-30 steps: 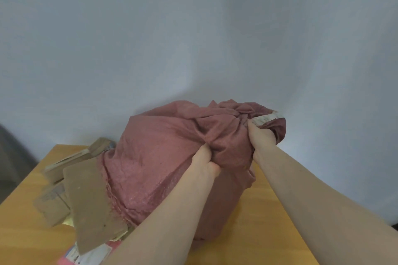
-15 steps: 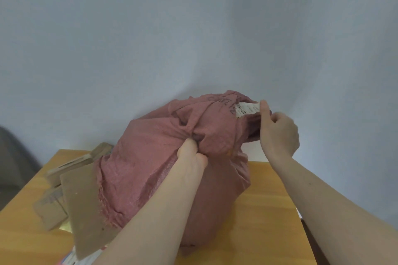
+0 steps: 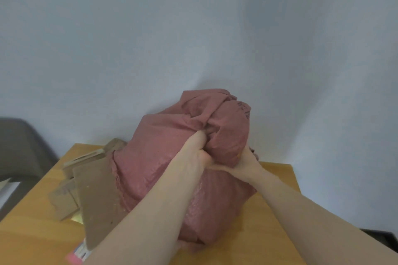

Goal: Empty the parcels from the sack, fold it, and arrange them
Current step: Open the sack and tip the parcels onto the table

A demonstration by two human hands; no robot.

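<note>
From the head view, the one camera we have, we hold the sack (image 3: 172,157) on the bench (image 3: 277,200) with both hands. Our left hand (image 3: 199,146) is dug into a fold near the top of the cloth, fingers curled into the bunch and gripping it. Our right hand (image 3: 245,162) has come down from the white label at the sack's top, where it was pinching half a second ago, and now clasps the cloth lower on the right side, just beside the left wrist; its fingers wrap under a bulge of fabric, so we judge it is holding the sack, though the fingertips are hidden. The label no longer shows.

The sack has risen and tipped: its closed end now stands higher against the wall (image 3: 129,38) than before, and its open mouth faces left and down toward the bench. Brown parcels (image 3: 97,196) lie spilled at that mouth, one flat piece leaning on the sack's left edge, others stacked behind it; a pink-edged packet (image 3: 77,254) shows at the bench's near edge.

We read this as a regrip for the tipping step: with both hands on the closed end, we can lift and shake out what is left. The sack still bulges, so we judge that emptying is unfinished and folding has not begun.
</note>
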